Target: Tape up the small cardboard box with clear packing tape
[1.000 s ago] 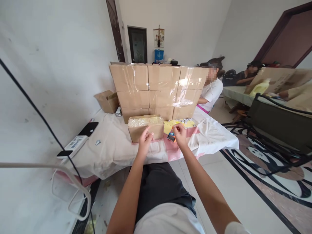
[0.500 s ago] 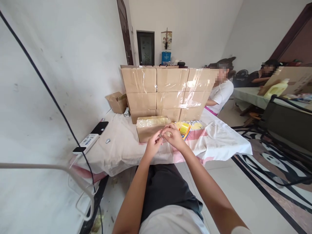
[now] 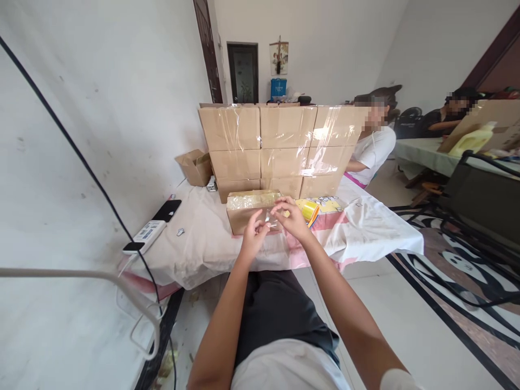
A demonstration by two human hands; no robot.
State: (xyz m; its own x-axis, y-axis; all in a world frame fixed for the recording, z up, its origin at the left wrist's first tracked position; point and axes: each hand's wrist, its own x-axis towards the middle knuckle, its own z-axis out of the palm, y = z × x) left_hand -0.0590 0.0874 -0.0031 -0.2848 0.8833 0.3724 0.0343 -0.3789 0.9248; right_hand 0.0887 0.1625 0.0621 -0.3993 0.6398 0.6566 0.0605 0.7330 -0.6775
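Observation:
My left hand (image 3: 254,234) and my right hand (image 3: 293,219) are raised in front of a small cardboard box (image 3: 239,219) near the table's front edge. Between their fingertips is a small clear, shiny piece that looks like plastic film (image 3: 268,214). Both hands pinch it with thumb and fingers, though its exact shape is too small to make out. The box has a crinkled clear covering (image 3: 252,201) along its top. Right of my right hand lies a yellow and orange roll-shaped object (image 3: 311,211).
Stacked cardboard boxes (image 3: 284,143) bound with clear tape stand behind. An open carton (image 3: 197,167), a power strip (image 3: 148,233), a black phone (image 3: 167,210) and a small tag-like item (image 3: 180,232) are on the left of the cloth-covered table (image 3: 211,246). A person in white (image 3: 371,157) sits behind the stack.
My hands have drawn slightly apart, and the clear piece now shows between them. The fingers of my left hand have opened out more. The view has shifted slightly.

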